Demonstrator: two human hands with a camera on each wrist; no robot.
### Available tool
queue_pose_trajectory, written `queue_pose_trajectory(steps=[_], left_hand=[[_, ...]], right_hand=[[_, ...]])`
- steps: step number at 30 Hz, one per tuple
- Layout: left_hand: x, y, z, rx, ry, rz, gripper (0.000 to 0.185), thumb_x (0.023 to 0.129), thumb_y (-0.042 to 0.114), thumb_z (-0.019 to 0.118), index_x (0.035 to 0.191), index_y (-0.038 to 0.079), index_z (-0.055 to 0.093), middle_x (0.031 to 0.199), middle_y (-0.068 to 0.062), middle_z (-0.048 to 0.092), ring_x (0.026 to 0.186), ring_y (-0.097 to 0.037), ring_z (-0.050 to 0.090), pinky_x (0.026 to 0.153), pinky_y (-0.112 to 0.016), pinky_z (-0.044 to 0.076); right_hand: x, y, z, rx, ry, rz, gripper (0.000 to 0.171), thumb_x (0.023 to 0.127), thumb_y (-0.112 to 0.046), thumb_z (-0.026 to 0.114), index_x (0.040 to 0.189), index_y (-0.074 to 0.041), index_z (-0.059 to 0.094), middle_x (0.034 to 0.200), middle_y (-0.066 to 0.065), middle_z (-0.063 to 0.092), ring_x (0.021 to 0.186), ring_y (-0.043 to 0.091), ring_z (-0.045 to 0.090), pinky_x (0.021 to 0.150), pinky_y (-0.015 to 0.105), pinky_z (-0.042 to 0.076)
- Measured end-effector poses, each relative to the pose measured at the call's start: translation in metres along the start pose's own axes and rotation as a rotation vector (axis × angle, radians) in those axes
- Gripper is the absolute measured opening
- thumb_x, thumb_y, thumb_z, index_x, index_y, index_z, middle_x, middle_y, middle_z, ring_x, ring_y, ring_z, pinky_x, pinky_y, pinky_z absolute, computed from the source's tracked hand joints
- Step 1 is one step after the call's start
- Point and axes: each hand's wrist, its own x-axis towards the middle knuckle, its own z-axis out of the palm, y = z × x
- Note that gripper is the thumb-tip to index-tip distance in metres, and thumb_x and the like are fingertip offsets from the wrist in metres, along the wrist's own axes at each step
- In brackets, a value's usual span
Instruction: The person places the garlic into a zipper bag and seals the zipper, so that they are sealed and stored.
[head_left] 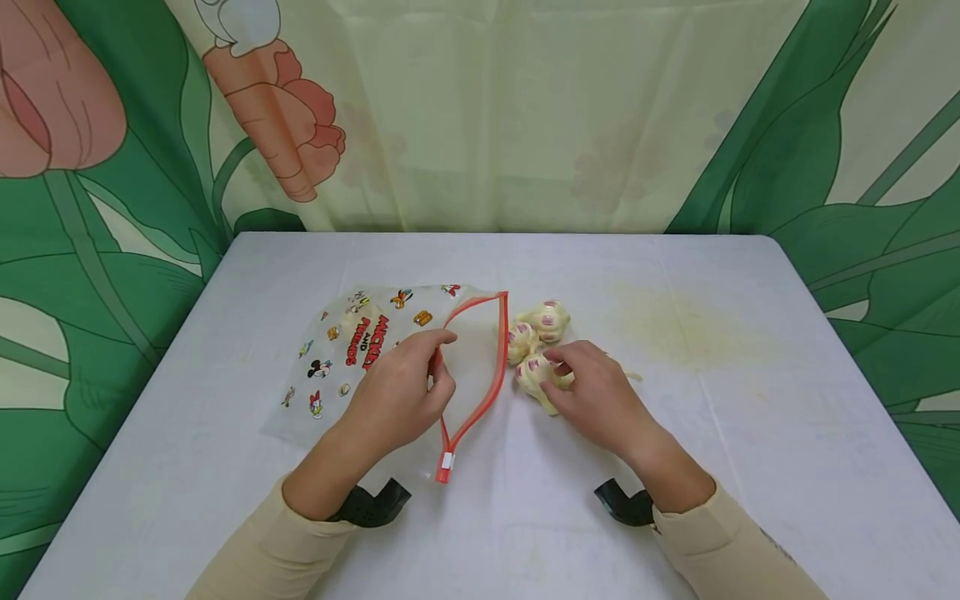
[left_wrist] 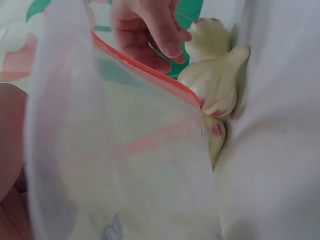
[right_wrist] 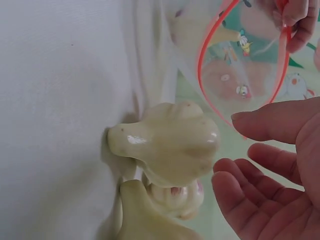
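A clear zip bag printed with cartoon figures lies on the table, its red zipper mouth facing right. My left hand pinches the upper zipper rim and holds the mouth open; the rim also shows in the left wrist view. Three cream paw-shaped toys lie clustered just right of the mouth. My right hand hovers over the nearest toy. In the right wrist view its fingers are relaxed, a small gap away from that toy, holding nothing.
The white table has a faint yellow stain right of the toys. A leaf-and-flower printed curtain hangs behind the table's far edge and along both sides.
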Motion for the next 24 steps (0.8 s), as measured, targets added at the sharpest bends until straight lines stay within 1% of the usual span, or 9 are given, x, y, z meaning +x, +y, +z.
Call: queue_pose_trajectory(steps=[4, 7, 13, 16, 21, 24], left_hand=[[0.001, 0.0, 0.0, 0.004, 0.006, 0.014, 0.032, 0.085, 0.0, 0.063, 0.117, -0.003, 0.065, 0.108, -0.014, 0.069, 0.068, -0.015, 0.056, 0.059, -0.027, 0.051], [0.001, 0.0, 0.0, 0.007, 0.007, 0.022, 0.032, 0.085, 0.0, 0.063, 0.116, -0.003, 0.065, 0.108, -0.014, 0.069, 0.068, -0.014, 0.056, 0.06, -0.027, 0.051], [0.0, 0.001, -0.001, 0.003, 0.002, 0.021, 0.032, 0.085, 0.0, 0.062, 0.116, -0.003, 0.065, 0.108, -0.013, 0.069, 0.067, -0.013, 0.054, 0.06, -0.026, 0.051], [0.0, 0.0, -0.001, 0.003, -0.001, 0.017, 0.032, 0.085, 0.0, 0.062, 0.117, -0.003, 0.065, 0.108, -0.013, 0.069, 0.068, -0.013, 0.054, 0.06, -0.026, 0.051], [0.0, 0.0, -0.001, 0.001, -0.005, 0.015, 0.032, 0.085, 0.001, 0.063, 0.117, -0.003, 0.065, 0.108, -0.013, 0.069, 0.068, -0.014, 0.055, 0.061, -0.027, 0.052], [0.0, 0.0, -0.001, -0.001, -0.008, 0.012, 0.032, 0.085, 0.001, 0.063, 0.117, -0.003, 0.065, 0.108, -0.013, 0.069, 0.068, -0.014, 0.055, 0.061, -0.027, 0.051]], right_hand=[[-0.003, 0.001, 0.001, -0.01, 0.007, 0.002, 0.035, 0.086, -0.008, 0.075, 0.117, 0.003, 0.065, 0.112, 0.014, 0.063, 0.097, 0.027, 0.064, 0.081, 0.041, 0.055], [-0.004, 0.001, 0.002, -0.043, 0.002, -0.006, 0.037, 0.086, -0.009, 0.075, 0.119, 0.003, 0.063, 0.113, 0.016, 0.063, 0.101, 0.029, 0.063, 0.085, 0.043, 0.054], [-0.002, 0.0, 0.006, -0.115, -0.041, -0.005, 0.043, 0.086, -0.011, 0.076, 0.124, 0.005, 0.062, 0.12, 0.018, 0.062, 0.112, 0.033, 0.06, 0.094, 0.047, 0.05], [-0.001, 0.0, 0.008, -0.152, -0.052, -0.038, 0.043, 0.085, -0.013, 0.077, 0.123, 0.003, 0.065, 0.122, 0.018, 0.061, 0.114, 0.033, 0.059, 0.094, 0.047, 0.05], [0.0, 0.0, 0.012, -0.189, -0.035, -0.101, 0.037, 0.083, -0.014, 0.079, 0.115, 0.0, 0.068, 0.118, 0.016, 0.062, 0.111, 0.03, 0.06, 0.092, 0.045, 0.052], [0.0, -0.001, 0.013, -0.179, -0.042, -0.099, 0.034, 0.083, -0.014, 0.08, 0.111, -0.002, 0.067, 0.115, 0.014, 0.062, 0.107, 0.028, 0.061, 0.089, 0.043, 0.052]])
